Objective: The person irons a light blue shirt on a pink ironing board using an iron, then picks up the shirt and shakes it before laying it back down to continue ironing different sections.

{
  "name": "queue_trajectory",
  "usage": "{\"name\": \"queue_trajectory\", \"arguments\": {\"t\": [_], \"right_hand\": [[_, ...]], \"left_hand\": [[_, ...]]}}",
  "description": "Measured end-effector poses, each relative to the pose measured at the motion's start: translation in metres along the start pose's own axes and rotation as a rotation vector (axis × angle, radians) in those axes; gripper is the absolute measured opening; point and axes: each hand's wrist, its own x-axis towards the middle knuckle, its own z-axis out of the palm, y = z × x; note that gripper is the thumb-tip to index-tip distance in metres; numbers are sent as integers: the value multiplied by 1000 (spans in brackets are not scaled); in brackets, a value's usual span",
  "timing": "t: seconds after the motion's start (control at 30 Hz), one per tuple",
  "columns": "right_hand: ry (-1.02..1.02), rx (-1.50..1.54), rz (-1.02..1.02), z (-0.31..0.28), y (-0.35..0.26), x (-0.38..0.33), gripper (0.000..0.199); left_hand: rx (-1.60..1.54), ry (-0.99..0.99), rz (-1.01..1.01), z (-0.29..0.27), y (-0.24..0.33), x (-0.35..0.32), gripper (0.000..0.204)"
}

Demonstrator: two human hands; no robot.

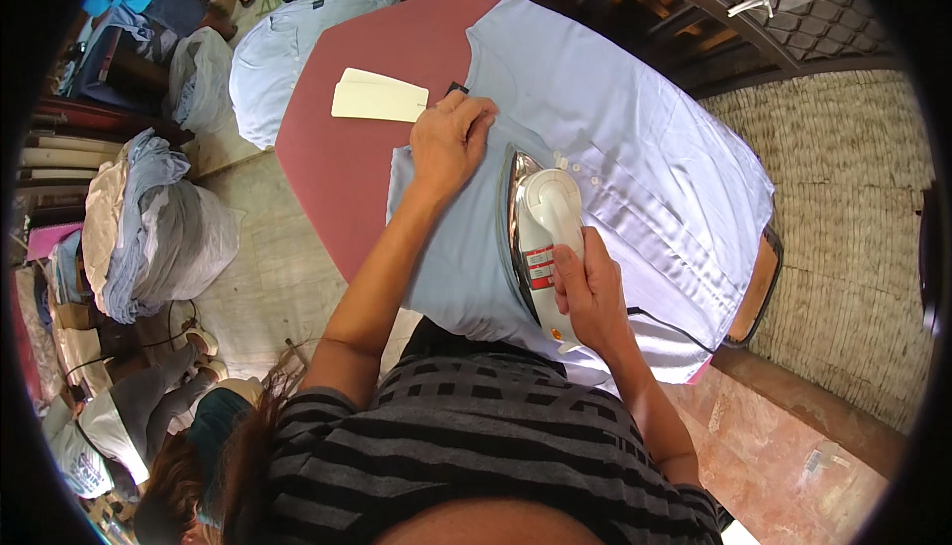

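A pale blue shirt with a row of buttons lies spread over a red-covered ironing board. My right hand is wrapped round the handle of a white iron, which rests on the shirt left of the buttons, its tip pointing away from me. At the shirt's upper left edge, my left hand is closed on the fabric, fingers curled; its fingertips are partly hidden. Cream card tags lie just left of that hand, and a small black label shows beyond it.
The iron's black cord runs off to the right. An orange-brown iron rest juts from the board's right end. A dark metal gate stands behind. Left are bagged garments, folded blue clothes and people seated on the floor.
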Motion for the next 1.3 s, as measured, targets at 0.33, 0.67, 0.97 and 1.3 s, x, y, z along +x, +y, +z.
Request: {"name": "queue_trajectory", "arguments": {"t": [0.33, 0.67, 0.97, 1.3], "right_hand": [[-69, 353, -88, 18, 3, 7, 28], [114, 460, 63, 46, -17, 11, 26], [225, 422, 109, 62, -44, 15, 25], [289, 306, 103, 65, -48, 56, 30]], "left_hand": [[-426, 10, -172, -13, -6, 2, 16], [-199, -114, 233, -20, -8, 43, 30], [15, -211, 485, 15, -54, 97, 18], [-72, -183, 427, 15, -63, 97, 12]]}}
